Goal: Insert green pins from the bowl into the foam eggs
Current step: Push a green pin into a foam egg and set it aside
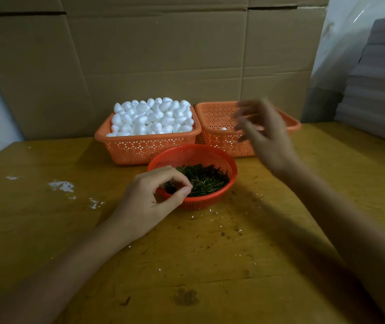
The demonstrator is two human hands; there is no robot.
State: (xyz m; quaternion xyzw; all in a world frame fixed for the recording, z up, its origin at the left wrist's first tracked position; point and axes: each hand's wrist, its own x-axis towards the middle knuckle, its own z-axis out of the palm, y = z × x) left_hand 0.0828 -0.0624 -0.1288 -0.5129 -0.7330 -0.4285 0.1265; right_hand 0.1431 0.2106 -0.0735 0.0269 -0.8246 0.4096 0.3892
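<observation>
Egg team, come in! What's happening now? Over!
Left hand pinches green pins in red bowl. Right hand open, blurred, above right basket. Foam eggs heaped in left basket. Nothing blocking.

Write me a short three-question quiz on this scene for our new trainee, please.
1. True or false: the left basket is heaped with foam eggs.
2. Where is the left hand pinching? A among the green pins in the bowl; B on the foam eggs; C on the table.
3. Which hand, blurred, is over the nearly empty basket?
Key: 1 true; 2 A; 3 the right hand.
</observation>
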